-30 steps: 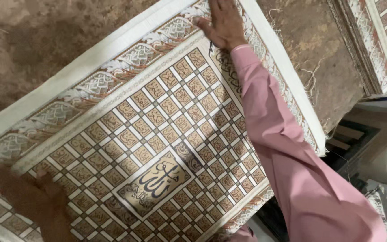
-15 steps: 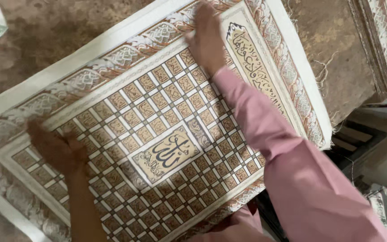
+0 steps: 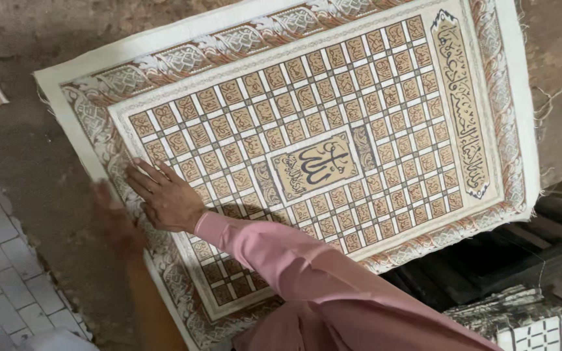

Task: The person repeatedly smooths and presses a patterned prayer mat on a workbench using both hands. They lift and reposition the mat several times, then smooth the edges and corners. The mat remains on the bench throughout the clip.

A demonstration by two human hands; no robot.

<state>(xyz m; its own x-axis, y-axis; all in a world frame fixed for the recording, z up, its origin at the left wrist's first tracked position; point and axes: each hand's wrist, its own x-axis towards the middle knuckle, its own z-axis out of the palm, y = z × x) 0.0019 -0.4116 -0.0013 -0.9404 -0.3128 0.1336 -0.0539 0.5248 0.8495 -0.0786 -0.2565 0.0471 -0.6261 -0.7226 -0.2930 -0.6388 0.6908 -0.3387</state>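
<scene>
Tapestry (image 3: 333, 130) — 1, under 2 flat hands.

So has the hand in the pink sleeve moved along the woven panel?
Yes. The right hand has slid from the ornate border strip at one end of the woven panel, past the central medallion, to the opposite end, beside the blurred left hand.

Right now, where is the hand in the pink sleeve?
In the head view the right hand lies flat on the woven wall hanging, on its lower-left grid panels, beside the blurred left hand at the border.

right hand (image 3: 167, 198) flat, fingers spread, left hand (image 3: 115, 221) blurred
</scene>
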